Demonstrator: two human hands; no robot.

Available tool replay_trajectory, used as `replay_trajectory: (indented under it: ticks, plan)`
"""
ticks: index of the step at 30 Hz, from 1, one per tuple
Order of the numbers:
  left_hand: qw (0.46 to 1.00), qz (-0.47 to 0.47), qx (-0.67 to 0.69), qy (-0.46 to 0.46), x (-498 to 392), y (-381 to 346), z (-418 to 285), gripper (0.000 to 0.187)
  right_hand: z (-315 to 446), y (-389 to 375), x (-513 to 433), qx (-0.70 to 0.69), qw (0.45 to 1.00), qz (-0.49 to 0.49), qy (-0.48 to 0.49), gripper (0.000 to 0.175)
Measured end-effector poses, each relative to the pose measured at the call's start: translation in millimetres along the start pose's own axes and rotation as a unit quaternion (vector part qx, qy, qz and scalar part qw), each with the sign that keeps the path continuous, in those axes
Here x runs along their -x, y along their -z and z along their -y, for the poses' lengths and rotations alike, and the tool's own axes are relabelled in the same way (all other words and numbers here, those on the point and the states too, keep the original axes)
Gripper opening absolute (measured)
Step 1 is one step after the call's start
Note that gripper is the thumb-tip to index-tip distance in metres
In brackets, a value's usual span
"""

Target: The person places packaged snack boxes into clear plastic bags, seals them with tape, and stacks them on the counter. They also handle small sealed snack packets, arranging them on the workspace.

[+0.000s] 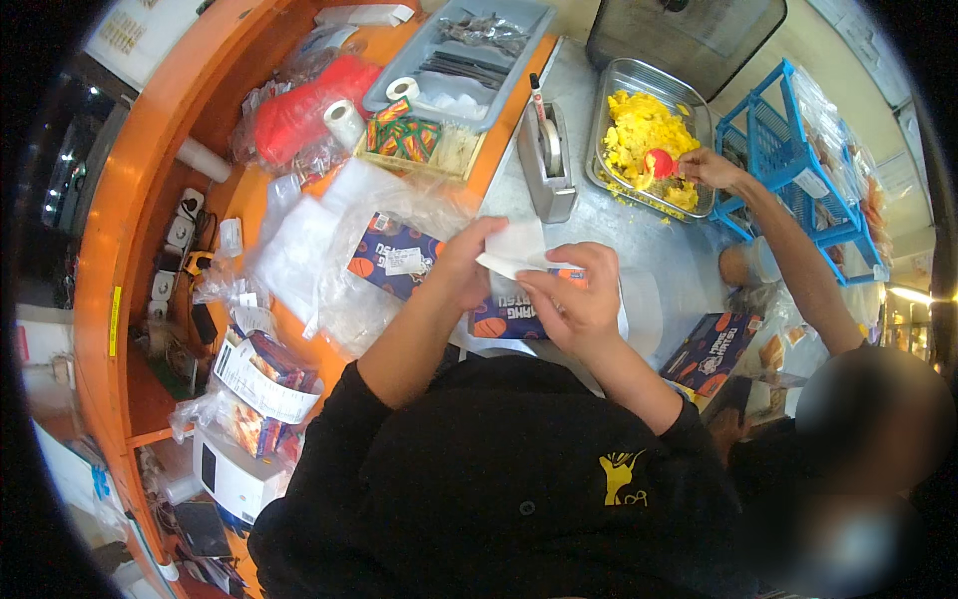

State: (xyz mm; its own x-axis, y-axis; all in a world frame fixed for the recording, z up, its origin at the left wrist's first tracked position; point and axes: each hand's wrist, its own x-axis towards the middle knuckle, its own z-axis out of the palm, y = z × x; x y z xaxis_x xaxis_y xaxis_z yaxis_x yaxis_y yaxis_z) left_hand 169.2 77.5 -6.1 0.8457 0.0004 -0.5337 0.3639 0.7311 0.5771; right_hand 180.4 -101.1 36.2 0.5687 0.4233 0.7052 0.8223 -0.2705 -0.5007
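Both my hands meet in front of my chest, above a dark blue printed box. My left hand grips a white paper slip by its left side. With thumb and forefinger, my right hand pinches a folded edge of the same slip. A second printed box with a white label bearing writing lies on clear plastic bags, left of my left hand. Beyond my hands stands a grey tape dispenser with a marker upright at its far end.
At right, a co-worker's hand holds a red scoop in a metal tray of yellow food. Blue baskets, another printed box, a seasoning-sachet tray, a blue-grey bin and a white label printer stand around.
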Motion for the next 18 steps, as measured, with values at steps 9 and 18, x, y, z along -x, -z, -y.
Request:
replay_trajectory:
  ticks: [9,18]
  plan:
    - [0.700,-0.207,-0.669,-0.141,24,33,-28,0.061,-43,-5,33,0.011,0.920,0.273,-0.280,0.021]
    - [0.485,-0.521,-0.680,-0.176,128,122,-2,0.083,-42,-32,51,0.130,0.904,0.381,-0.142,0.115]
